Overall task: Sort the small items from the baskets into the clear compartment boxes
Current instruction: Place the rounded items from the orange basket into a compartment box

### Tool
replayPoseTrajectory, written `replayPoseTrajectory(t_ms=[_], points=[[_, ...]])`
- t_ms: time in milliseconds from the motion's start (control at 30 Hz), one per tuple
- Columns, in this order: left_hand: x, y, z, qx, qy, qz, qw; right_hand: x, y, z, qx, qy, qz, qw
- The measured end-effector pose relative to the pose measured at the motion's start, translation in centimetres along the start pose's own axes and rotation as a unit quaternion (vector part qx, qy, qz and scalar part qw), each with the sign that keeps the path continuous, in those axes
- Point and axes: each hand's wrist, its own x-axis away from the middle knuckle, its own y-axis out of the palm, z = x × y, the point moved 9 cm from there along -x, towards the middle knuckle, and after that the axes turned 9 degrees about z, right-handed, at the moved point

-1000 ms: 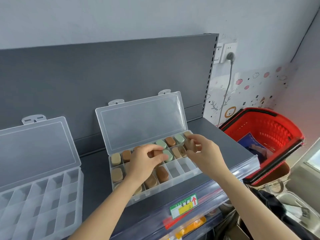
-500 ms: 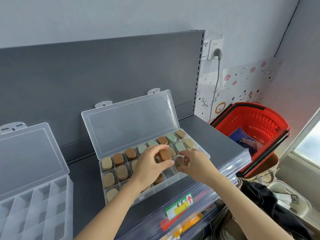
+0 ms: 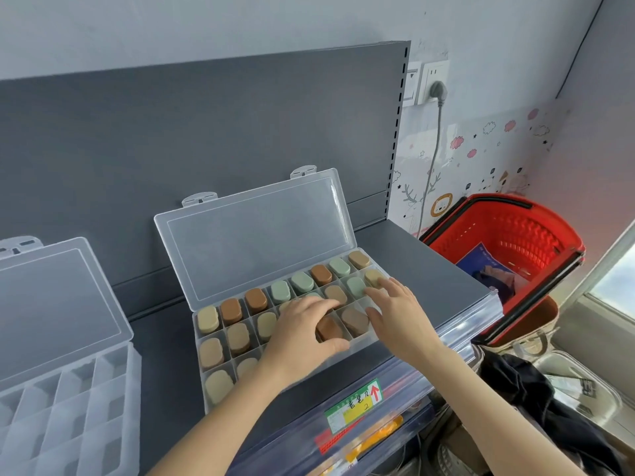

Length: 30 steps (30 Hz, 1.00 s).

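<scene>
Currently, left hand point(image 3: 302, 333) pinching brown piece point(image 3: 329, 329)

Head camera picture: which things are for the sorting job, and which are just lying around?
For the job: filled compartment box, oval pieces, empty compartment box, red basket, left hand, right hand.
Just lying about: wall plug, shelf label, dark cloth, wall stickers.

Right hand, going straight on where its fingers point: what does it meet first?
Probably the pale green piece in the box's middle row, just ahead of the right hand's fingertips; beyond that, the back row, then the open lid. The hand's height above the box is unclear.
</scene>
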Motion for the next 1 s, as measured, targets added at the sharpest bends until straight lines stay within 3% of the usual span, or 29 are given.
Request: replayPoseTrajectory(t_ms=[100,200,333,733,1000], points=[[0.2,-0.8,-0.4,-0.016,0.014,-0.012,1.000,0.1,0.2,0.1,0.009,-0.024,-0.001,1.000],[0.3,-1.9,-2.1,-0.124,0.049,-0.020,0.991,0.0,0.4,0.0,0.016,-0.043,-0.007,0.999],[1.5,-2.9,-6.3,-0.205,-0.002,-0.050,0.977,-0.2,0.6,0.1,0.011,-0.056,-0.011,0.998],[2.6,-3.4,-7.7,-0.203,-0.027,-0.038,0.978,-2.2,0.9,0.2,-0.042,-0.035,0.015,0.998],[3.2,-3.4,-8.5,-0.211,-0.046,-0.036,0.976,-2.9,1.5,-0.3,0.010,-0.037,-0.008,0.999]])
